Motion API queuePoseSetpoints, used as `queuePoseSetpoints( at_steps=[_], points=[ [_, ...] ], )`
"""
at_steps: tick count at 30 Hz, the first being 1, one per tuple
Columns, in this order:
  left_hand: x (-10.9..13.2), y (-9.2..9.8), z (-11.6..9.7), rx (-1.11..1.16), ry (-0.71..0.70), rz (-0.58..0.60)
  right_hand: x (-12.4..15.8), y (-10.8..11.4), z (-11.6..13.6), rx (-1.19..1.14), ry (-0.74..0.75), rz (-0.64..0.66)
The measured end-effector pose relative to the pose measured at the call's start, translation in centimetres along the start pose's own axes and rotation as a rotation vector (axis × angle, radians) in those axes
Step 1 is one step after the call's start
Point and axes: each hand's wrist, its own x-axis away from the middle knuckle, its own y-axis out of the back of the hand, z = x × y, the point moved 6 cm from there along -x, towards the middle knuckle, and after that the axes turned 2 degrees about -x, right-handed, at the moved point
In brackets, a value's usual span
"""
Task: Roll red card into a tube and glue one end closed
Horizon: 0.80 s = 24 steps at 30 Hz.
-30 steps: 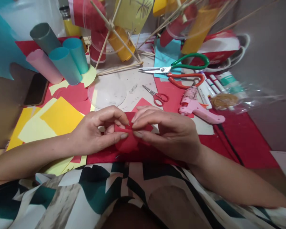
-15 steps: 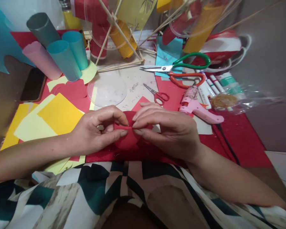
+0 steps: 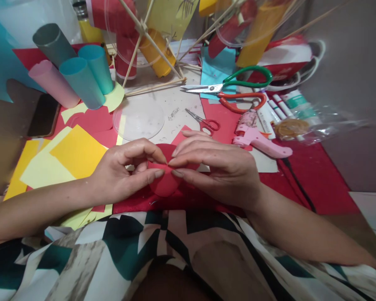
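A rounded piece of red paper (image 3: 166,184) is held between both hands, close to the front edge of the table. My left hand (image 3: 133,167) pinches it from the left with thumb and forefinger. From the right, my right hand (image 3: 211,169) grips it the same way, fingertips almost touching those of the left. The paper's right part lies hidden behind the right fingers. Just beyond the hands are small red-handled scissors (image 3: 203,121) and a clear plastic disc (image 3: 139,119). Yellow paper sheets (image 3: 80,146) lie beside my left wrist.
A pink glue gun (image 3: 260,140) with a black cord lies at right, near large scissors (image 3: 225,85) with green and orange handles. Paper tubes (image 3: 83,83) stand at back left by a phone (image 3: 44,115). A stick frame (image 3: 144,29) rises at the back.
The crease that showed across the red paper between my fingertips has flattened out, and the paper's face shows more openly. Both hands keep their pinch. The view has shifted slightly.
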Motion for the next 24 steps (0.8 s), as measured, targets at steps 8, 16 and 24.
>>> queuePoseSetpoints(
  at_steps=[8, 16, 24],
  points=[
    [0.0, 0.0, -0.9, -0.151, -0.062, -0.003, 0.2, 0.0, -0.3, -0.015, -0.043, 0.007],
    [0.1, -0.1, -0.8, -0.121, -0.038, 0.001, 0.2, 0.0, -0.5, -0.096, -0.080, 0.014],
    [0.3, -0.5, -0.3, 0.103, 0.048, 0.008, 0.6, -0.2, -1.1, -0.244, -0.188, 0.029]
  ],
)
